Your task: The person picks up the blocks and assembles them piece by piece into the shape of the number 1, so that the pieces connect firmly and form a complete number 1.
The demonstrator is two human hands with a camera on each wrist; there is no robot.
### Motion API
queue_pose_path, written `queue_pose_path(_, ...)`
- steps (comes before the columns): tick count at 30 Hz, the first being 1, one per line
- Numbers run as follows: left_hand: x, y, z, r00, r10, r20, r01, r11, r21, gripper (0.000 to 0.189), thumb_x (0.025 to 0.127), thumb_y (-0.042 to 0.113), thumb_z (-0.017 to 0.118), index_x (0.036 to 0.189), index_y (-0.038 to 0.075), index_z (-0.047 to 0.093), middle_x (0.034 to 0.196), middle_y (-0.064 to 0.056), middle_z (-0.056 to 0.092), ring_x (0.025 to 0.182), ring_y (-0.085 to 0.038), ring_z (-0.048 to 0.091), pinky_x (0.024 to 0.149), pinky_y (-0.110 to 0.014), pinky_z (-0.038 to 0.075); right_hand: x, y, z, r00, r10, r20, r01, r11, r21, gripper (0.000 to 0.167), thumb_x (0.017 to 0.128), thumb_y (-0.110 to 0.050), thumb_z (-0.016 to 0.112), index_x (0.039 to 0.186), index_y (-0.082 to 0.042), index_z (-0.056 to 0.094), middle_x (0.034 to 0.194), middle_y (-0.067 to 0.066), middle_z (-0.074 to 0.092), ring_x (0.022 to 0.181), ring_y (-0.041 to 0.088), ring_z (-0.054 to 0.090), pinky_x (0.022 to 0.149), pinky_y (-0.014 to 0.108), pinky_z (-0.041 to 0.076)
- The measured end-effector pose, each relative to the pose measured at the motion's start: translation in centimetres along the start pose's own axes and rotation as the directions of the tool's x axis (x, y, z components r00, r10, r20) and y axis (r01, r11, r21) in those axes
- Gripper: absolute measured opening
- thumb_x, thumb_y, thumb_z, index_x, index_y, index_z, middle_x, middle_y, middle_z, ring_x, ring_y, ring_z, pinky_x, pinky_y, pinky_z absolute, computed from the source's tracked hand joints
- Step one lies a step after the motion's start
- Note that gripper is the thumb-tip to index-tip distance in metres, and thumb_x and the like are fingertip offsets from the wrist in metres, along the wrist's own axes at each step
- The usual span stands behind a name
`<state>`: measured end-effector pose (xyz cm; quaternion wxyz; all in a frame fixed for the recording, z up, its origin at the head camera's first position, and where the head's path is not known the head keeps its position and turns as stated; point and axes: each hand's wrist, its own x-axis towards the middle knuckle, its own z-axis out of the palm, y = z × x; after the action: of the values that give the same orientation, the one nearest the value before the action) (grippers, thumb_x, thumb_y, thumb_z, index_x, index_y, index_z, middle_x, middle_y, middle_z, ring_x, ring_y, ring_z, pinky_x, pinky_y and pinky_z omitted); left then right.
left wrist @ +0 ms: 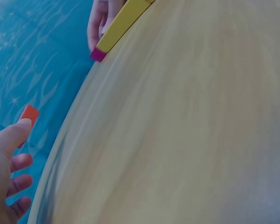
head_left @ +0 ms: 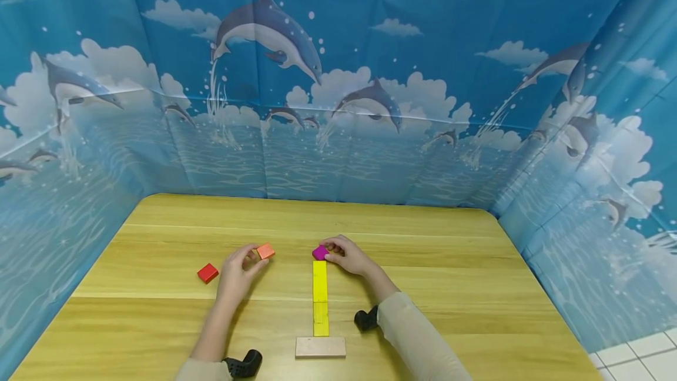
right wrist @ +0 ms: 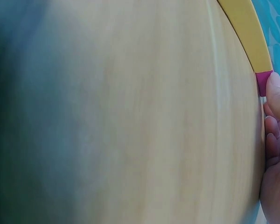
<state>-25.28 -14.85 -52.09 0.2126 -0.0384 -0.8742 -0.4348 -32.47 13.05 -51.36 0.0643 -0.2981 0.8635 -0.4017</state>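
Note:
Between thumb and fingers, my left hand (head_left: pixel 236 273) pinches an orange block (head_left: pixel 265 251), which the left wrist view shows at the fingertips (left wrist: pixel 25 122). A red block (head_left: pixel 208 273) lies on the table just left of that hand. My right hand (head_left: pixel 349 256) pinches a magenta block (head_left: pixel 319 253) at the far end of a line of yellow blocks (head_left: pixel 319 281). In the right wrist view the magenta block (right wrist: pixel 263 83) meets the yellow end, with the thumb on its side. A pale wooden plank (head_left: pixel 320 347) lies crosswise at the line's near end.
The wooden table (head_left: pixel 423 240) reaches back to a blue dolphin-print curtain (head_left: pixel 338 151), which also hangs along both sides. Black wrist-worn devices (head_left: pixel 366 319) sit by each forearm, close above the table.

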Motion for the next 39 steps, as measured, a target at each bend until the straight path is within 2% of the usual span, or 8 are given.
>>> queue_pose_path(5,0.2,0.2,1.1,1.000,-0.003,0.031,0.004,1.000,-0.029,0.037,0.075,0.017,0.075,0.108,0.007,0.062,0.083,-0.001,0.061,0.080,-0.019,0.054,0.072,-0.035,0.046,0.0,0.0,0.0,1.000,-0.006,-0.001,0.006,1.000,0.007,0.029,0.091,-0.014,0.055,0.119,-0.004,0.056,0.100,0.009,0.052,0.086,0.017,0.045,0.077,0.030,0.039)
queue_pose_path(11,0.3,0.7,1.7,0.996,-0.014,0.089,0.019,0.998,-0.058,0.039,0.077,0.019,0.073,0.111,0.006,0.061,0.083,-0.003,0.060,0.079,-0.018,0.054,0.072,-0.035,0.046,0.1,0.3,0.1,1.000,-0.006,-0.001,0.006,1.000,0.020,0.029,0.091,-0.014,0.055,0.119,-0.004,0.056,0.101,0.008,0.052,0.086,0.017,0.045,0.078,0.030,0.039)
queue_pose_path(15,0.5,0.7,2.1,0.995,-0.006,0.102,0.012,0.998,-0.057,0.040,0.076,0.021,0.074,0.111,0.006,0.062,0.083,-0.002,0.060,0.078,-0.016,0.054,0.072,-0.034,0.046,0.2,0.5,0.1,1.000,-0.009,-0.002,0.009,1.000,0.019,0.029,0.091,-0.013,0.055,0.118,-0.004,0.056,0.100,0.008,0.052,0.086,0.017,0.045,0.078,0.030,0.039)
queue_pose_path(25,1.1,1.3,3.6,0.989,0.064,0.135,-0.058,0.997,-0.047,0.034,0.075,0.020,0.075,0.104,0.006,0.064,0.078,0.001,0.058,0.073,-0.014,0.050,0.068,-0.031,0.044,0.2,0.4,0.1,1.000,0.012,-0.002,-0.012,1.000,0.013,0.030,0.091,-0.015,0.056,0.118,-0.005,0.057,0.100,0.008,0.052,0.086,0.017,0.045,0.078,0.032,0.040)
queue_pose_path(29,1.2,1.6,4.0,0.986,0.071,0.151,-0.067,0.997,-0.035,0.036,0.074,0.020,0.076,0.104,0.007,0.064,0.079,0.002,0.058,0.073,-0.012,0.050,0.069,-0.031,0.044,0.2,0.3,0.2,1.000,0.019,-0.008,-0.019,1.000,0.013,0.030,0.090,-0.014,0.056,0.119,-0.004,0.057,0.100,0.009,0.052,0.086,0.018,0.045,0.078,0.033,0.039)
queue_pose_path(31,1.2,1.7,4.2,0.985,0.071,0.158,-0.067,0.997,-0.034,0.037,0.073,0.021,0.077,0.104,0.007,0.064,0.079,0.002,0.058,0.073,-0.012,0.050,0.069,-0.030,0.044,0.1,0.1,0.2,1.000,0.019,-0.011,-0.019,1.000,0.019,0.030,0.090,-0.011,0.056,0.119,-0.002,0.056,0.101,0.012,0.052,0.087,0.020,0.046,0.078,0.035,0.039)
queue_pose_path(35,1.3,1.8,4.6,0.983,0.071,0.170,-0.067,0.997,-0.028,0.037,0.072,0.022,0.077,0.104,0.007,0.065,0.079,0.002,0.058,0.073,-0.012,0.049,0.069,-0.029,0.044,-0.4,-2.1,-0.6,1.000,0.008,0.008,-0.009,0.999,0.037,0.029,0.090,-0.004,0.055,0.117,0.005,0.054,0.100,0.019,0.052,0.087,0.027,0.046,0.078,0.038,0.039)
queue_pose_path(39,1.3,2.1,4.9,0.981,0.065,0.185,-0.065,0.998,-0.010,0.036,0.073,0.024,0.077,0.102,0.008,0.065,0.078,0.003,0.056,0.074,-0.013,0.047,0.068,-0.030,0.043,-0.8,-3.7,-1.2,1.000,0.012,0.025,-0.013,0.999,0.046,0.030,0.090,-0.002,0.054,0.118,0.007,0.054,0.101,0.023,0.051,0.088,0.028,0.046,0.079,0.039,0.039)
